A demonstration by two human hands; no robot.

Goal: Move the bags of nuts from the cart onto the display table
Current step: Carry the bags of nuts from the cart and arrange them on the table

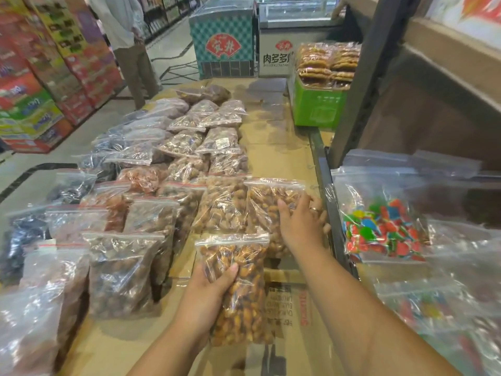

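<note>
1. The near bag of nuts, a clear zip bag of golden-brown nuts, is off the cart and over the display table. Its lower end is close to the cardboard, but I cannot tell whether it touches.
2. The left hand grips this bag from its left side, with the thumb curled across the front and the fingers hidden behind.
3. The far bag of nuts, of the same kind, lies flat on the table just beyond. It sits at the right end of a row, touching a similar bag on its left.
4. The right hand holds the far bag at its right edge, thumb on top and fingers curled round the side nearest the cart.
5. By my judgement the task is well along. Many filled bags lie in rows across the left and middle of the table. The far bag looks as good as placed. The near bag needs a spot next, likely the bare cardboard in front of the far one.
6. The cart stands just beside the table's right edge. One clear bag in it holds coloured sweets, and the others are too blurred to read. I cannot say whether any nuts remain to be moved.
</note>
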